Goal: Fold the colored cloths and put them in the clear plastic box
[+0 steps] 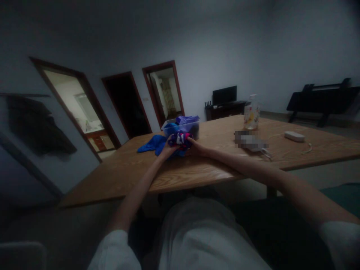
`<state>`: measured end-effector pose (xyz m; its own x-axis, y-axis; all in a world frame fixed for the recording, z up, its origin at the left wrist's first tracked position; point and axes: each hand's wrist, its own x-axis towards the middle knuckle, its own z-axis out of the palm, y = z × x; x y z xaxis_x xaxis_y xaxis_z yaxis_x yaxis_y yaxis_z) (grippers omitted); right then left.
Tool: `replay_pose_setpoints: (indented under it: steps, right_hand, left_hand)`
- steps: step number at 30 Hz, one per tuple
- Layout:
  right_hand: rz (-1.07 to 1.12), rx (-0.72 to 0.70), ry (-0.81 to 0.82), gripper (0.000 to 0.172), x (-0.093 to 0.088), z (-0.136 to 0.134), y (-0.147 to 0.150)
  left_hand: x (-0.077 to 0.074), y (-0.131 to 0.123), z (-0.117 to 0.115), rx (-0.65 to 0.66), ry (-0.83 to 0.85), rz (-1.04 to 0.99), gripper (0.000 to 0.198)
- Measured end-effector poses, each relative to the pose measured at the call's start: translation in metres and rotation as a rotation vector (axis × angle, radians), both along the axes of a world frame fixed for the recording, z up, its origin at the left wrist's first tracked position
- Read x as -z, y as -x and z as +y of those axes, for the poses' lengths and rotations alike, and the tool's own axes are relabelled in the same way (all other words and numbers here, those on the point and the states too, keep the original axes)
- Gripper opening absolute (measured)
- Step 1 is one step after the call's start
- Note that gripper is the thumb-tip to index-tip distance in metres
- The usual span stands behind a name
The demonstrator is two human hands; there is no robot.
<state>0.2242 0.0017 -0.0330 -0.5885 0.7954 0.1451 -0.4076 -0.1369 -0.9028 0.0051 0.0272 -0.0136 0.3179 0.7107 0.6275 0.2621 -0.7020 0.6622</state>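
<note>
A crumpled bundle of patterned cloth in dark purple, pink and white is gripped between my two hands, just above the tabletop. My left hand is closed on its left side, and my right hand holds its right side. Bright blue cloth lies spread on the table beneath and to the left of the bundle. Right behind my hands stands a clear plastic box with purple cloth and blue cloth in it. My hands partly hide the box's front.
On the wooden table, a clear bottle or jug with printed fruit stands to the right. Near it are a blurred-out object with a cable and a white power strip. A monitor sits on a dark cabinet behind.
</note>
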Motion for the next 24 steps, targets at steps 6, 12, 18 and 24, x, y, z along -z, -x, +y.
replay_pose_setpoints:
  steps: [6, 12, 18, 24]
  right_hand:
    - [-0.031, 0.216, -0.063, 0.04, 0.006, 0.009, 0.001]
    - [-0.05, 0.358, -0.226, 0.047, 0.005, 0.012, 0.006]
    - [-0.198, 0.534, -0.625, 0.073, 0.002, 0.017, -0.003]
    - [-0.602, 0.528, -1.221, 0.08, -0.009, -0.005, -0.016]
  left_hand:
    - [-0.003, -0.003, -0.012, 0.007, -0.203, 0.155, 0.062]
    - [-0.001, -0.009, -0.016, 0.014, -0.284, 0.235, 0.083]
    - [0.002, -0.007, -0.014, -0.005, -0.164, 0.306, 0.103]
    - [0.006, 0.001, -0.012, -0.002, -0.094, 0.424, 0.114]
